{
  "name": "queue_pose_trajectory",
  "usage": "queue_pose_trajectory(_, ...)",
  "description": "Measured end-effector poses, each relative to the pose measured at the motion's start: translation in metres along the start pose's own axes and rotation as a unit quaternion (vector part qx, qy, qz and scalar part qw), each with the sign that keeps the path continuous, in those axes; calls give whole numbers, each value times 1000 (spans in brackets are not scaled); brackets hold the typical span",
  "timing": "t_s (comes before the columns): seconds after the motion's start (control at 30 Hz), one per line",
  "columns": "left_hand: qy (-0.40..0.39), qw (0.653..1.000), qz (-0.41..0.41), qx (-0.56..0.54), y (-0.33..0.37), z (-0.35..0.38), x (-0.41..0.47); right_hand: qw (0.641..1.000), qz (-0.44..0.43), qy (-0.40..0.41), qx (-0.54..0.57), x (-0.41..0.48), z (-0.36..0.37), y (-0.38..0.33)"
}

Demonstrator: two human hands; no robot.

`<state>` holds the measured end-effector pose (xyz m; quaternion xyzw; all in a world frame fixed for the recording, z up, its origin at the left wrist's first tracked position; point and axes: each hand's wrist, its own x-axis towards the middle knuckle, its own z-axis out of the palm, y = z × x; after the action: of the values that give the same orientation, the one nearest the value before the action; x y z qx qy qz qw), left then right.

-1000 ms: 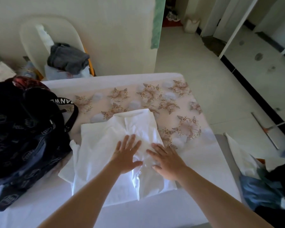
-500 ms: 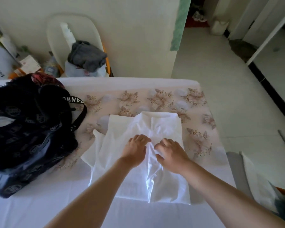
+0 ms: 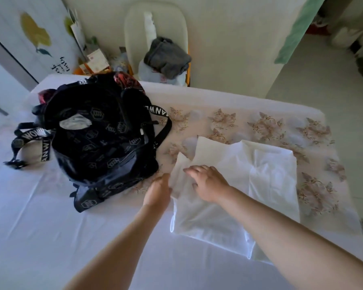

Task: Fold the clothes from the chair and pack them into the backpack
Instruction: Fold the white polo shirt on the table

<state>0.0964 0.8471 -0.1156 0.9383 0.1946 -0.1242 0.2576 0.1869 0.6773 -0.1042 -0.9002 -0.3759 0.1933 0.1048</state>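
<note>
The right hand [image 3: 208, 183] is pressing a thin white shirt [image 3: 270, 174], fingers spread. The left hand [image 3: 158, 193] is touching its sleeve [image 3: 183, 165], grip hidden.

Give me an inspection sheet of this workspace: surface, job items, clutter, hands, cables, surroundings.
Surface: white sheet with a floral cloth over the far part.
Job's things: white shirt, partly folded, beside the black backpack; grey garment on the chair.
Clutter: cards and packets behind the surface.
Hands: right hand rests on the shirt's sleeve; left hand at the sleeve's edge, grip unclear.
Cables: nothing seen.
Surroundings: pale wall, green fabric, tiled floor.
</note>
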Motion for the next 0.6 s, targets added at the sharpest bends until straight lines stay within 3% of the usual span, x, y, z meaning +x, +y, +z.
queue_pose_trajectory(0.1, -20, 996, -81, -44, -6, -10, -4, 995, 27, -40, -82, 16, 4, -14)
queue_pose_trajectory(0.2, -78, 992, -95, -23, -19, -11, -10, 990, 42, -20, -130, 34, 1, -29)
queue_pose_trajectory(0.43, -52, 991, -86, -84, -41, -13, -6, 997, 50, 3, -59, 82, 6, -65)
queue_pose_trajectory(0.6, -97, 982, -46, -158, -41, -32, -5, 993, 116, 29, -9, 83, -6, -66)
